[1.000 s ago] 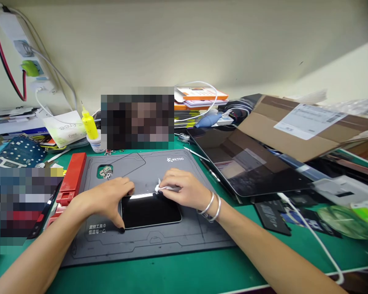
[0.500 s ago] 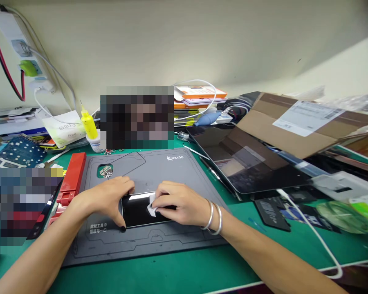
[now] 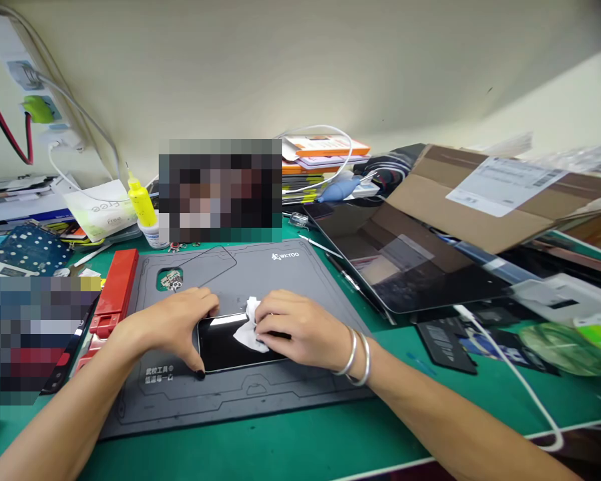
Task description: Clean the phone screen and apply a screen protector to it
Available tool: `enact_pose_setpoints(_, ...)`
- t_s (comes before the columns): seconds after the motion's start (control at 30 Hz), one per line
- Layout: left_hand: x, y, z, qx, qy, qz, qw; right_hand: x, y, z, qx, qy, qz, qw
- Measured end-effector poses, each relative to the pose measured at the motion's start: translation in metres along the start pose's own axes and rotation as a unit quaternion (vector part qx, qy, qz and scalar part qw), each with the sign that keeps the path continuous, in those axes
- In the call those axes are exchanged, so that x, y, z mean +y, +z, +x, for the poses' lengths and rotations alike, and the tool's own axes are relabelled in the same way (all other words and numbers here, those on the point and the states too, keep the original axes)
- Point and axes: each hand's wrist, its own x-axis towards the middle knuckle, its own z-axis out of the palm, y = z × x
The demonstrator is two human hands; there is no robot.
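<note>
A black phone point(image 3: 220, 347) lies screen-up on a grey work mat point(image 3: 240, 401). My left hand point(image 3: 173, 324) grips the phone's left end, thumb at its near corner and fingers curled over its far corner. My right hand point(image 3: 295, 327), with two silver bangles on the wrist, presses a small white wipe point(image 3: 246, 327) onto the glass with closed fingers. The right part of the phone is hidden under that hand.
A red tool case point(image 3: 113, 294) lies left of the mat, a yellow bottle point(image 3: 141, 204) behind it. A large dark tablet point(image 3: 405, 260), a cardboard box point(image 3: 481, 200), stacked boxes, white cables and a blue circuit board point(image 3: 20, 250) crowd the green bench.
My right hand with the wipe slid from the phone's far right corner down and left onto the middle of the screen. The wipe now lies more spread out. The left hand kept its grip.
</note>
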Motion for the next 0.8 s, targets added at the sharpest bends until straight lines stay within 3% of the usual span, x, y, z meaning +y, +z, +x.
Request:
enact_pose_setpoints(0.2, 0.000, 0.000, 0.000, 0.001, 0.001, -0.006, 1.000, -0.008, -0.001, 0.001, -0.026, -0.017, -0.020, 0.999)
enact_pose_setpoints(0.3, 0.000, -0.001, 0.000, 0.002, 0.000, -0.004, 1.000, -0.009, -0.001, 0.000, -0.018, 0.003, -0.051, 0.999)
enact_pose_setpoints(0.53, 0.001, 0.000, 0.000, 0.005, 0.004, 0.000, 1.000, -0.017, 0.005, 0.001, -0.017, -0.044, -0.054, 0.997)
enact_pose_setpoints(0.8, 0.003, -0.001, 0.000, 0.005, -0.005, -0.008, 1.000, -0.017, 0.004, 0.002, 0.006, -0.023, -0.068, 0.997)
